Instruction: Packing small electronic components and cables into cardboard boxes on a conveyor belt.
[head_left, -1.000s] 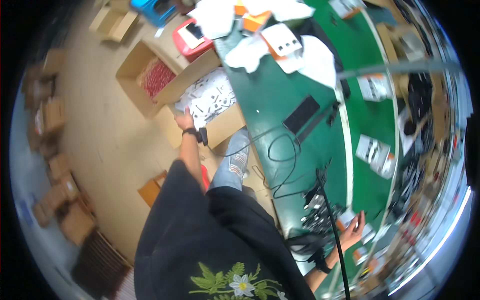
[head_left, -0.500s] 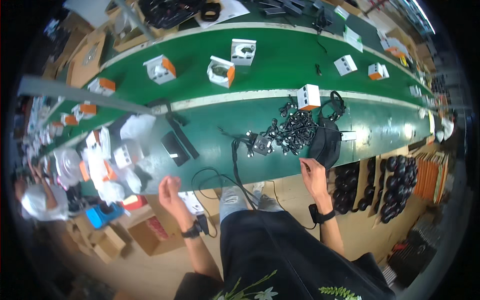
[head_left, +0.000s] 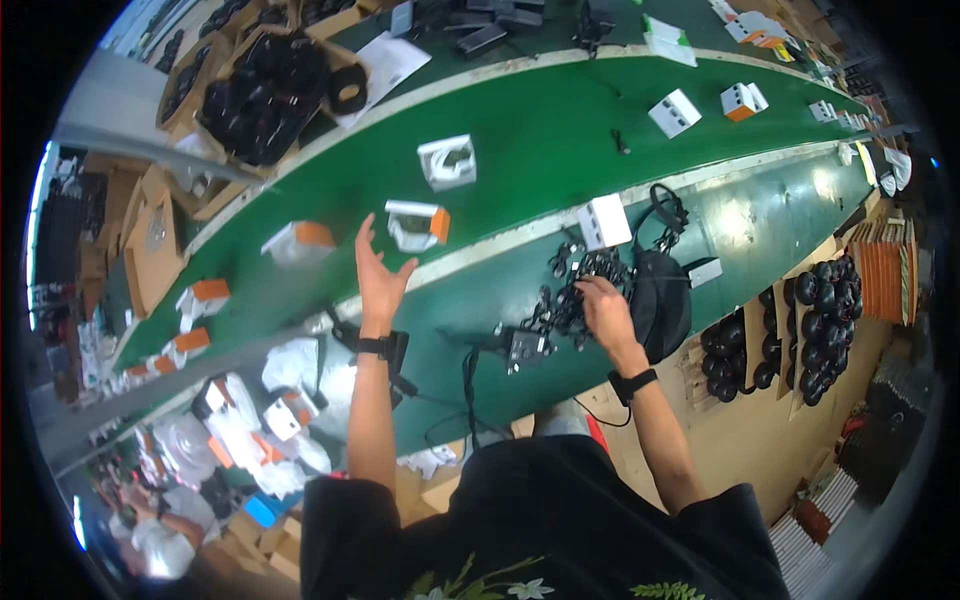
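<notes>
My left hand (head_left: 380,285) reaches over the far edge of the near table, its thumb and fingers spread and nothing in it. Just beyond its fingertips, on the green belt, stands an opened white-and-orange box (head_left: 414,228) with a pale bagged item inside. My right hand (head_left: 608,312) is at the pile of black cables (head_left: 560,310), fingertips bent together against it; whatever they pinch is hidden. A black pouch (head_left: 662,300) lies right beside that hand, and a closed white box (head_left: 604,222) sits behind the pile.
More opened boxes (head_left: 447,162) stand along the belt (head_left: 540,150). Plastic-wrapped items (head_left: 240,420) crowd the table's left end. A grey metal bar (head_left: 240,365) crosses at left. Cartons of black parts (head_left: 265,95) stand at far left. A small black device (head_left: 526,348) lies by the cables.
My left hand has risen from the near table edge to the belt, its fingers spreading. My right hand has moved forward from beside the pouch onto the cables. The view has turned and shifted.
</notes>
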